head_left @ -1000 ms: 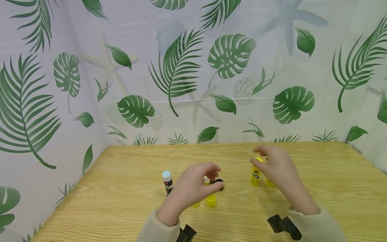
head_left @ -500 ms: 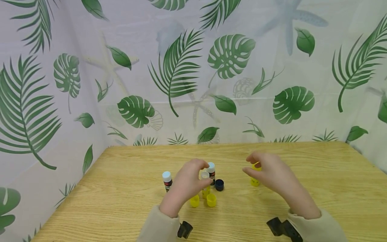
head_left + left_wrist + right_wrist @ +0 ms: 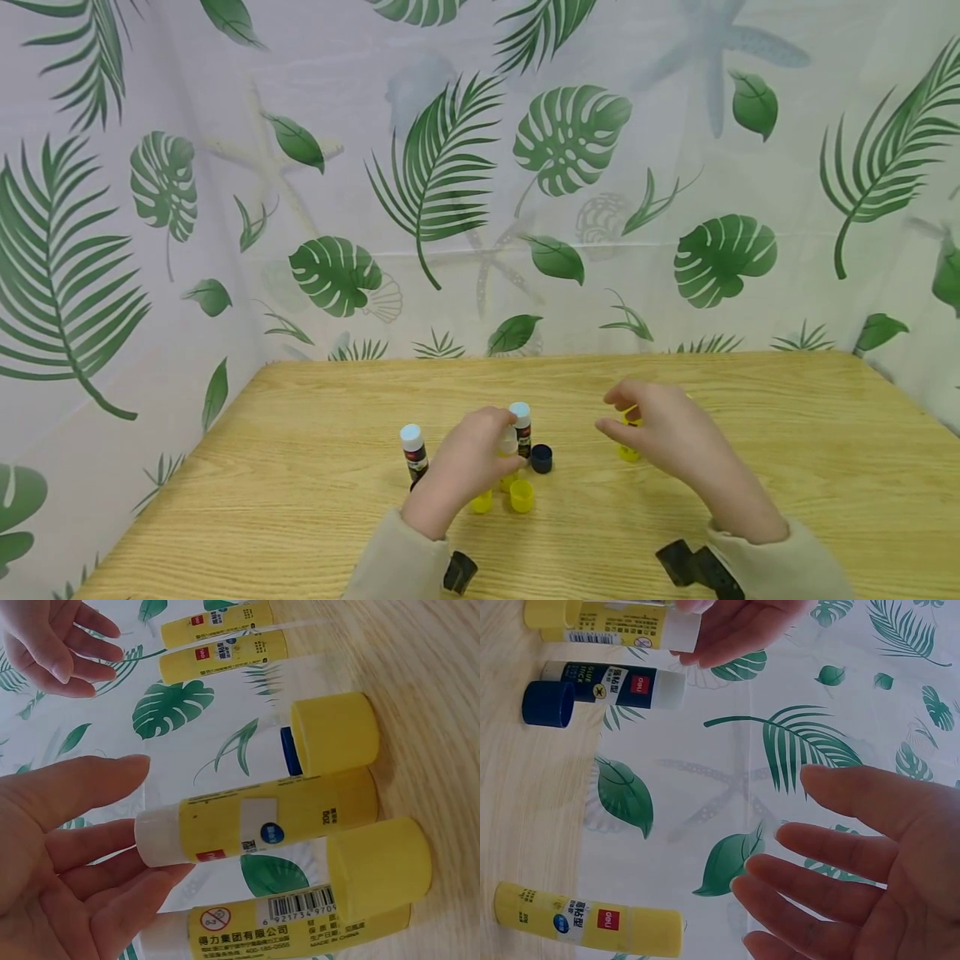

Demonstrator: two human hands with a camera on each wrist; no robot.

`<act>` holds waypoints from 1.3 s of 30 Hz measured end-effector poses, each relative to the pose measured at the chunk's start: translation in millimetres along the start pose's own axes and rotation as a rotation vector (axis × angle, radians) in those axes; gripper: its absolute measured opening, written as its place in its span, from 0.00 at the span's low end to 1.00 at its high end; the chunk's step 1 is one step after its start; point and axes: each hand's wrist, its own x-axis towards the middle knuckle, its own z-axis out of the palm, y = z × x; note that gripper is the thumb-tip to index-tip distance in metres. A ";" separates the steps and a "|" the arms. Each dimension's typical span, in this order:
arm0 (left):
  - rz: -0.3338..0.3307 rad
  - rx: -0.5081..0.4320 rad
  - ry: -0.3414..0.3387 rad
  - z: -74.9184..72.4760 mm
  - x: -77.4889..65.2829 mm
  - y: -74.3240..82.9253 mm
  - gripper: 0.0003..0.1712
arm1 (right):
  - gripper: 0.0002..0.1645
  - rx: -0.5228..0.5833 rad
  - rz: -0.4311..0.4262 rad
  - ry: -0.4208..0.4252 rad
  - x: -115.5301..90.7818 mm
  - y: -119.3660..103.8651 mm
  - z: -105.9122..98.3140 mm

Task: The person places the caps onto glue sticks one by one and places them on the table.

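Note:
My left hand (image 3: 461, 462) is at the top of an uncapped yellow glue stick (image 3: 292, 817). Its thumb stands apart from the stick's white top, while the fingers lie behind that top; whether they touch it is unclear. Beside it stands another uncapped yellow glue stick (image 3: 262, 926). Two yellow caps (image 3: 521, 496) sit in front on the table. Relaxed and holding nothing, my right hand (image 3: 671, 429) hovers before a capped yellow glue stick (image 3: 592, 919). A second capped yellow stick (image 3: 217, 622) shows in the left wrist view; in the head view the right hand mostly hides both.
A navy glue stick (image 3: 522, 432) with a white top stands behind the left fingers, its navy cap (image 3: 542, 458) beside it. Another dark one (image 3: 413, 450) is left of the hand. A leaf-patterned cloth (image 3: 450, 317) hangs behind the wooden table (image 3: 315, 467).
My left hand has drawn back leftward, then lowered slightly around the yellow stick's top. My right hand has shifted left and a little lower in the head view.

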 end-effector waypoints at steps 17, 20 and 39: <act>0.009 0.006 0.000 2.9 0.2 -1.7 0.15 | 0.16 -0.020 0.000 -0.006 2.2 0.4 1.6; 0.007 0.007 -0.006 3.1 0.4 -1.7 0.14 | 0.16 -0.020 -0.002 -0.007 1.7 0.5 1.5; 0.034 0.083 -0.012 5.0 0.0 -2.5 0.11 | 0.16 -0.008 0.002 -0.024 1.1 0.2 1.5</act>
